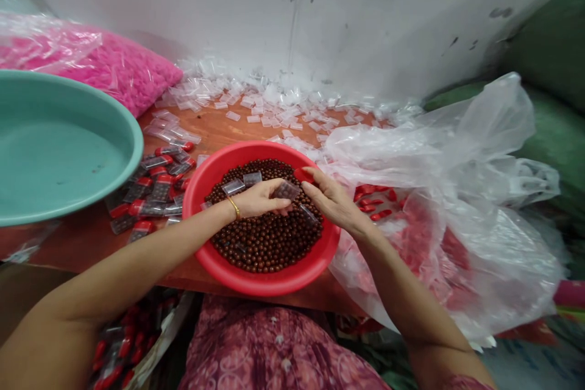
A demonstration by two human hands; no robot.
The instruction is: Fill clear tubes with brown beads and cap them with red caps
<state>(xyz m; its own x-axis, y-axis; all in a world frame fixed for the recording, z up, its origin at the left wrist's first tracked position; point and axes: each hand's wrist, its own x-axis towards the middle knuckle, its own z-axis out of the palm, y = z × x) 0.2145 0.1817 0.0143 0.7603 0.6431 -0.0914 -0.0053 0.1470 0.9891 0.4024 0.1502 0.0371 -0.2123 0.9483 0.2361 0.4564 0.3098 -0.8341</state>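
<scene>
1. Left hand (267,200): fingers closed around a small clear plastic container (287,190) with dark contents, held above the bead heap, tilted. Gold-coloured bracelet (234,209) at the wrist.
2. Right hand (329,196): thumb and fingers pinching a small glossy red plastic piece (303,175), just beside the container, the two apart.
3. Beneath both hands: round red plastic basin (262,286), holding a heap of small round brown beads (265,250). Clear plastic cases (234,187) lie on the beads, near the left hand's knuckles and below the right hand's fingers.
4. Left of the left hand: pile of clear, red-ended containers (162,187) with dark contents on the reddish-brown worktop (214,128). Farther left, wide teal plastic basin (59,140); behind it, transparent bag of bright pink pieces (123,64).
5. Beyond both hands: loose scatter of clear plastic pieces (269,111) along the white wall (237,6).
6. Right of the right hand: large crumpled translucent plastic bag (498,244), more red pieces (372,202) showing at its near side.
</scene>
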